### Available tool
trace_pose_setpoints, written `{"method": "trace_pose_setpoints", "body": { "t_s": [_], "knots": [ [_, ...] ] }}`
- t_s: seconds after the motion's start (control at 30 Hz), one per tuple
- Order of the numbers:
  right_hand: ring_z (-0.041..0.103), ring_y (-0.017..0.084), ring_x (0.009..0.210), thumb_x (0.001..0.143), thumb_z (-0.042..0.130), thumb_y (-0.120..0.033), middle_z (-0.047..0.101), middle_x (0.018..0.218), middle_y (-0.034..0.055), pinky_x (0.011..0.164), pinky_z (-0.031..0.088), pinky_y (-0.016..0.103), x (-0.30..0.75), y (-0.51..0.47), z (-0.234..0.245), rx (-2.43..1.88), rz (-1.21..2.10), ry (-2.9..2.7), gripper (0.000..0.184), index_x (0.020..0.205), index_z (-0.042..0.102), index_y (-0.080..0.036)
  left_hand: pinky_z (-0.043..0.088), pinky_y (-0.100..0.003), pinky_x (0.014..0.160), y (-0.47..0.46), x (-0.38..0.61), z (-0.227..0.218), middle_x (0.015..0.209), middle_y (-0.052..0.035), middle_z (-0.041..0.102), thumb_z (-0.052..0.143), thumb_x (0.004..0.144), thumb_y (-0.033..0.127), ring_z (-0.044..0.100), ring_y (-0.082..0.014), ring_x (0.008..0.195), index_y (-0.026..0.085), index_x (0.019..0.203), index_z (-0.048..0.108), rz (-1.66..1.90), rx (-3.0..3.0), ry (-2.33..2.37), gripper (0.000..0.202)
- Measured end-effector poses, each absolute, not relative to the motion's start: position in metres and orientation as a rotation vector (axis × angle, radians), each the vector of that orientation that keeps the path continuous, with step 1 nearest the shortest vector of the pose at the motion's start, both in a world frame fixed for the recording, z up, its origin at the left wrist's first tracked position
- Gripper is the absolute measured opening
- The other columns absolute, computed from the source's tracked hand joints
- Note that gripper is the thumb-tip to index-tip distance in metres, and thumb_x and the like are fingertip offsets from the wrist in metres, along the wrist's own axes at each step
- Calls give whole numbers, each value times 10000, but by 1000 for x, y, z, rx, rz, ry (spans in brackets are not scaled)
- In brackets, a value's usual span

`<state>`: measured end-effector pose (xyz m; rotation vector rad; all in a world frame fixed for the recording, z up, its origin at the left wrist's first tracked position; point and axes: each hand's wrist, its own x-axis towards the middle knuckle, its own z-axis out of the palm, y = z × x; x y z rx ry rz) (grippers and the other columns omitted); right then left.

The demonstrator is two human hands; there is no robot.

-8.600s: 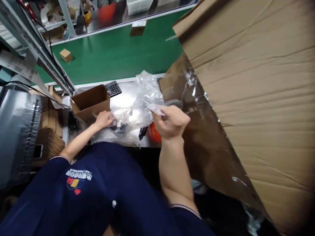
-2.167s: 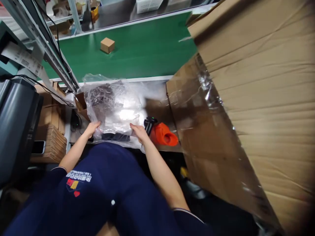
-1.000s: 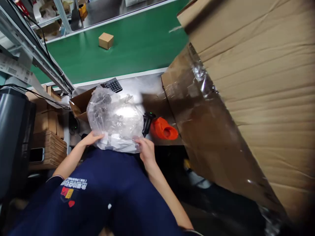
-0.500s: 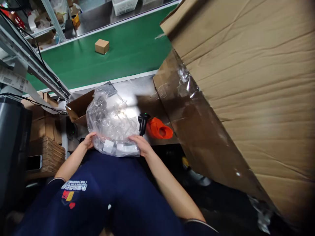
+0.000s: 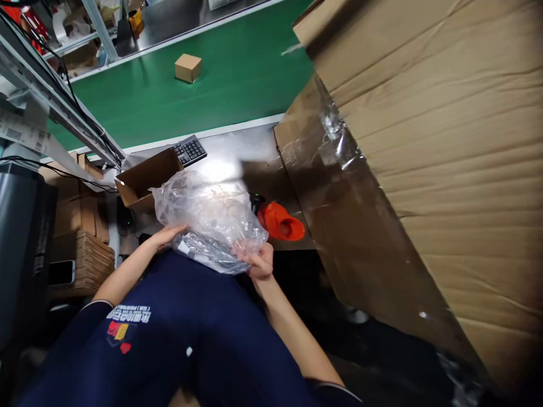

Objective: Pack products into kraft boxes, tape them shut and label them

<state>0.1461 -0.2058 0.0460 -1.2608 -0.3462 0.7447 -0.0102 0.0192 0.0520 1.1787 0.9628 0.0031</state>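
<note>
A crumpled clear plastic bag (image 5: 210, 217) with a dark item and white labels inside lies at the near edge of the steel worktop (image 5: 237, 161). My left hand (image 5: 167, 234) rests against the bag's left end, fingers stretched along it. At the bag's right end, my right hand (image 5: 258, 261) is closed, pinching the plastic. An open brown carton (image 5: 146, 178) stands just behind the bag, to the left.
A huge taped cardboard box (image 5: 424, 169) fills the right side. An orange holder (image 5: 282, 221) with a black scanner sits right of the bag. A keyboard (image 5: 190, 150) lies behind. A small box (image 5: 188, 67) rides the green conveyor (image 5: 169, 102). Flat cartons (image 5: 82, 249) and a phone (image 5: 61, 272) are at left.
The bag, upright and puffed half a second ago, now lies lower and flatter toward the right. My right hand has closed on its right end. The keyboard is uncovered again.
</note>
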Motion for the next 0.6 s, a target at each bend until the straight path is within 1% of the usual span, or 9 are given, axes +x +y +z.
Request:
{"method": "trace_pose_setpoints", "body": {
  "t_s": [0.07,0.13,0.2,0.27,0.3,0.37,0.5,0.57,0.6],
  "knots": [
    [526,238,490,527,652,-481,499,434,50,717,560,527,147,-209,43,-1253,754,-342,271,398,513,-287,521,-415,1024,19,-8,46,1017,-83,809,887,664,390,698,-331,1124,227,876,817,-31,1144,1043,277],
    [597,269,557,568,676,-517,598,517,57,765,577,535,151,-213,41,-1264,730,-300,258,487,600,-285,547,-403,954,17,-9,45,916,-74,795,877,670,391,723,-304,1014,214,845,798,8,1145,1073,261],
    [716,326,834,636,713,-547,773,829,67,939,568,539,156,-217,40,-1313,692,-285,291,746,759,-281,560,-397,905,11,-13,48,831,-66,771,861,680,437,728,-290,941,205,805,770,110,1168,1056,279],
    [681,360,1177,672,776,-594,780,1184,70,1142,467,543,162,-220,40,-1430,725,-301,467,1015,798,-277,563,-408,907,2,-18,53,825,-74,771,829,699,526,726,-302,948,205,783,751,190,1191,1024,341],
    [640,367,1269,676,801,-627,757,1266,76,1196,418,547,164,-221,40,-1494,785,-303,534,1072,796,-270,564,-416,922,-1,-21,56,844,-83,779,806,709,576,727,-314,969,207,772,746,203,1196,1005,379],
    [650,371,1262,670,819,-698,774,1217,99,1190,429,550,166,-223,41,-1550,971,-258,578,1028,808,-244,568,-438,948,-4,-26,63,863,-102,789,764,708,669,733,-339,990,212,724,730,193,1191,964,458],
    [751,320,976,589,903,-688,810,957,111,945,594,457,163,-223,46,-1414,1184,-78,581,869,817,-186,588,-506,941,11,-35,81,820,-158,781,656,677,826,746,-389,960,200,621,677,140,1154,899,628],
    [751,287,866,505,964,-612,808,880,93,845,607,412,159,-221,48,-1388,1079,-3,553,820,817,-183,584,-513,957,24,-41,91,843,-149,780,636,718,791,745,-376,986,184,719,697,228,1222,938,610],
    [748,276,844,488,974,-580,808,865,83,826,603,401,157,-219,48,-1391,992,14,523,799,817,-189,578,-503,975,29,-45,95,896,-132,785,664,745,723,741,-354,1015,178,834,714,331,1312,982,555]
  ]
}}
